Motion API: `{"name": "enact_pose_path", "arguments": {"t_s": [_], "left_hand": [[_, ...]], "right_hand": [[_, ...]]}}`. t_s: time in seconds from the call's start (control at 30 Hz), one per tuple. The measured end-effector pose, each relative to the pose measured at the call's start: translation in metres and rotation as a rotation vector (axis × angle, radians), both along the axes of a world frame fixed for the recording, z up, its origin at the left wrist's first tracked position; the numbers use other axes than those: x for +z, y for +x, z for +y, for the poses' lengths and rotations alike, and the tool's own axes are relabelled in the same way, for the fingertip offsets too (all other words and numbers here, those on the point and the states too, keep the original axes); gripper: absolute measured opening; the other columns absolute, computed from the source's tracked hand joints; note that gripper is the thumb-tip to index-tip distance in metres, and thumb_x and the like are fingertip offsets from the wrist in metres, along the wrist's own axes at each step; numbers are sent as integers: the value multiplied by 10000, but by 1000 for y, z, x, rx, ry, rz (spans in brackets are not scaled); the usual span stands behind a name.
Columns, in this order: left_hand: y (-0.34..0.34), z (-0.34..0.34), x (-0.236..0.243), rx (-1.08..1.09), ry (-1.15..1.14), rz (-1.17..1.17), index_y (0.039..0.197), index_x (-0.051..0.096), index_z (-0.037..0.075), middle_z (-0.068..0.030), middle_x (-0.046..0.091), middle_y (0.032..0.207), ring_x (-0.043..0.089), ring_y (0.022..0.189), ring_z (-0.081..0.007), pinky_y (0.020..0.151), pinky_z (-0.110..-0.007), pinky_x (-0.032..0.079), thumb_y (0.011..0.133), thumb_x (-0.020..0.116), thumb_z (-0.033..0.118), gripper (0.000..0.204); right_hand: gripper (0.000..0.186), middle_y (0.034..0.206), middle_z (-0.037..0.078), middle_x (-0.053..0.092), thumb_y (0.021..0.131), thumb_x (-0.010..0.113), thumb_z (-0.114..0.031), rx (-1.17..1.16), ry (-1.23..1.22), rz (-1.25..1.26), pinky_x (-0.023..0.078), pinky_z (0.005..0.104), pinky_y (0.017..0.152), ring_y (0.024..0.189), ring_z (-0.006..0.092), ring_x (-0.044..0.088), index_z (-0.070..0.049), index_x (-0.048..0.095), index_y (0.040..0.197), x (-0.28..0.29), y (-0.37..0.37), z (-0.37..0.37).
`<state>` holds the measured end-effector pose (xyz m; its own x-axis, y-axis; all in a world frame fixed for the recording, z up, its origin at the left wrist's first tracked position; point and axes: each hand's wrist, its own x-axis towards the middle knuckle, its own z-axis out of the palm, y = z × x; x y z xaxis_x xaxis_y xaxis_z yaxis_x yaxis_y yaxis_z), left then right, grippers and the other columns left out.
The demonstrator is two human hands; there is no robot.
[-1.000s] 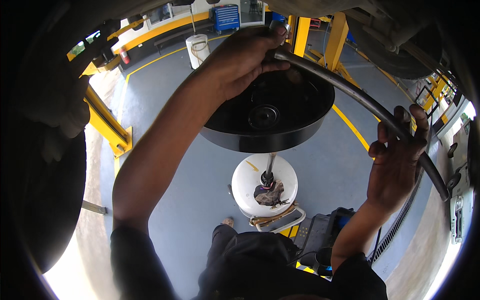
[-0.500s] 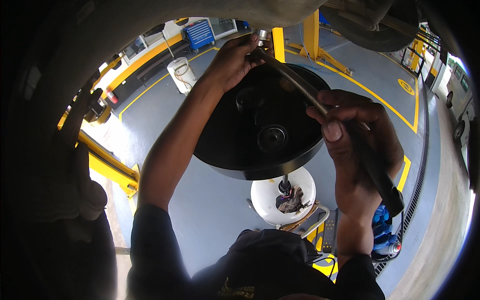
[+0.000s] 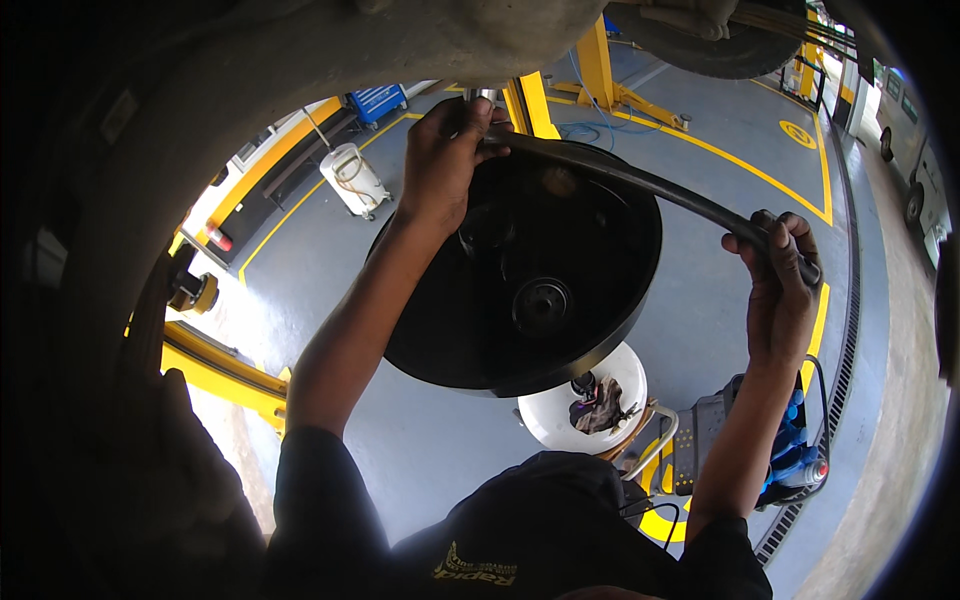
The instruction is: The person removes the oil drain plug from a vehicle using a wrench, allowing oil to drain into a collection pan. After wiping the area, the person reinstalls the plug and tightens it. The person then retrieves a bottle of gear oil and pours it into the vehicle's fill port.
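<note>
A long dark socket wrench (image 3: 650, 184) spans from one hand to the other, above a wide round black drain pan (image 3: 430, 320). My left hand (image 3: 438, 170) is closed round the wrench's head, where a shiny silver socket (image 3: 484, 95) points up at the vehicle's underside. Part of that socket is behind my fingers. At the wrench's far end, my right hand (image 3: 780, 285) grips the handle between thumb and fingers. The pan is tilted and has a round fitting (image 3: 541, 305) in its floor.
The vehicle's underbody (image 3: 330, 75) hangs close overhead, with a tyre (image 3: 720, 50) at upper right. A white basin (image 3: 540, 418) holding a rag stands under the pan. Yellow lift posts (image 3: 594, 65) and a white wheeled tank (image 3: 352, 178) stand farther off. A cart with blue bottles (image 3: 795, 450) is at right.
My right hand has moved right and away, out to the handle's end. The wrench has swung flatter across the view. My left hand stays at its head, and the view has shifted.
</note>
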<state>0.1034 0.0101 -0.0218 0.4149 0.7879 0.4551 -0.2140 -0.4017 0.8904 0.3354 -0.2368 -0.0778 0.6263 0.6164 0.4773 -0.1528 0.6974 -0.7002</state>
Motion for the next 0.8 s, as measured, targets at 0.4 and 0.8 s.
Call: {"name": "enact_pose_path", "arguments": {"t_s": [0.4,0.8], "left_hand": [[27,8,29,178,78,19,1082,565,-63,-135,605,1061,674,958,-197,798,-357,655,941,715,124,278],[-29,31,-4,60,33,27,1084,592,-28,-128,649,1060,688,986,-203,847,-378,645,931,725,133,259]], "right_hand": [[283,1036,113,708,931,726,-239,-209,-578,-911,538,332,886,864,230,660,-34,726,1126,-6,137,152],[219,967,93,692,895,689,-103,-784,-604,-1541,539,408,802,874,256,630,-62,719,1107,-1,62,116]]}}
